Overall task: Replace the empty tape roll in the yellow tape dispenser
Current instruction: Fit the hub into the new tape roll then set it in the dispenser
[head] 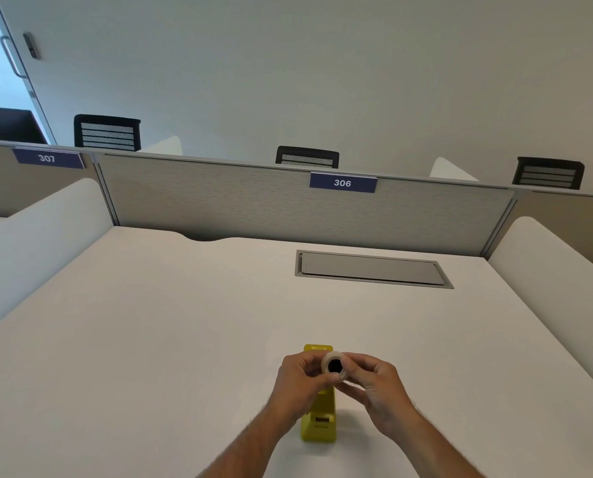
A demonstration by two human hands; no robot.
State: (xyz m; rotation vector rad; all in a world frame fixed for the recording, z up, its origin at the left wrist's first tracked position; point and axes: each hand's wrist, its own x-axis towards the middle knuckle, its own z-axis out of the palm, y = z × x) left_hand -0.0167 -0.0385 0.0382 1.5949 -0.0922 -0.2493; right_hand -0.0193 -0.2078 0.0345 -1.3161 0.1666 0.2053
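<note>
The yellow tape dispenser (319,422) stands lengthwise on the white desk (150,339), near the front edge, partly hidden under my hands. A small whitish tape roll (334,365) with a dark hub is held just above the dispenser's middle, its open side facing me. My left hand (300,381) pinches the roll from the left, and my right hand (374,384) grips it from the right. Fingertips of both hands meet around the roll. I cannot tell whether the dispenser's roll bay holds anything.
A grey cable hatch (371,269) is set into the desk at the back right. A grey partition (253,205) labelled 306 closes off the far side, with white side dividers (39,236) left and right. Black chair backs (307,157) rise behind it.
</note>
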